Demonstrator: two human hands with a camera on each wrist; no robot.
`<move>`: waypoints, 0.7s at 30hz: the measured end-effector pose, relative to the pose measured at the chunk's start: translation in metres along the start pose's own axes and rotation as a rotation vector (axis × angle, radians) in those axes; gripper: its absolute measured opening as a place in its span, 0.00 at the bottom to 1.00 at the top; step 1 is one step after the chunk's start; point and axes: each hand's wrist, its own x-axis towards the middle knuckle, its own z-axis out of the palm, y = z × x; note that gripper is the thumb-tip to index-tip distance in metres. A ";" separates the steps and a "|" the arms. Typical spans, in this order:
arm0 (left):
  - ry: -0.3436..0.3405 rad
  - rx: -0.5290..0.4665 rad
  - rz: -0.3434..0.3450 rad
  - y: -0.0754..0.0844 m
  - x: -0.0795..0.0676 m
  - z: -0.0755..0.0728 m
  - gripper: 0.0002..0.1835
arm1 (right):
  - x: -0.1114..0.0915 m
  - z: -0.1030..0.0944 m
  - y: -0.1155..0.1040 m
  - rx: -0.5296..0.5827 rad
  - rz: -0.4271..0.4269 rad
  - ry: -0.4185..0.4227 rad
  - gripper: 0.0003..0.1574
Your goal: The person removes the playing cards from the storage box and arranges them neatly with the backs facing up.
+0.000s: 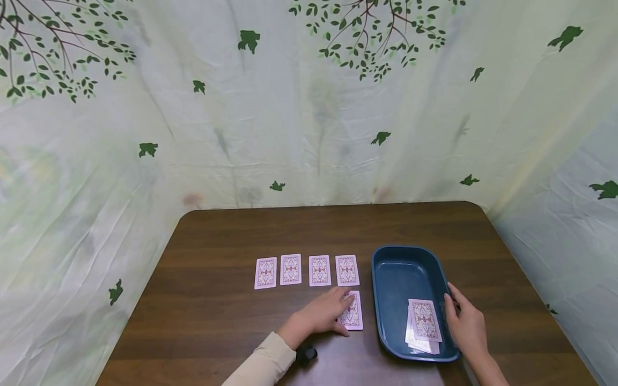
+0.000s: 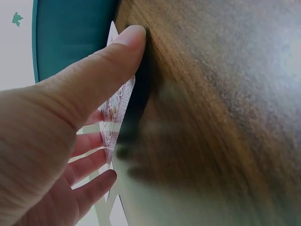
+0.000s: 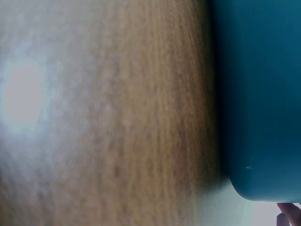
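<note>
My left hand [image 1: 321, 312] holds a playing card [image 1: 355, 316] by its edges, in front of a row of cards; its thumb is at the near edge and its fingers by the far edge. In the left wrist view the card [image 2: 113, 113] stands between the thumb [image 2: 127, 42] and the fingers, close over the wood. To the right is a blue tray [image 1: 391, 335] with a few overlapping cards [image 1: 425, 320] in it, patterned back up on top. My right hand [image 1: 467, 327] grips the tray's right rim, thumb and fingertips at the edge.
Several playing cards [image 1: 319, 270] lie backs up in a row across the brown table [image 1: 217, 311]. A small black device [image 1: 306, 355] sits by my left wrist. Behind the table's far edge hangs a pale curtain [image 1: 289, 107] printed with leaves.
</note>
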 end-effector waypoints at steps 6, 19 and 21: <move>0.002 0.027 -0.003 0.000 0.003 0.000 0.45 | 0.000 0.000 -0.001 -0.007 0.022 -0.015 0.21; -0.029 0.055 -0.039 0.002 0.003 0.000 0.43 | 0.001 0.000 -0.001 -0.010 0.033 -0.021 0.21; -0.018 0.057 -0.035 0.002 0.003 0.000 0.43 | 0.001 0.000 -0.001 -0.012 0.028 -0.019 0.21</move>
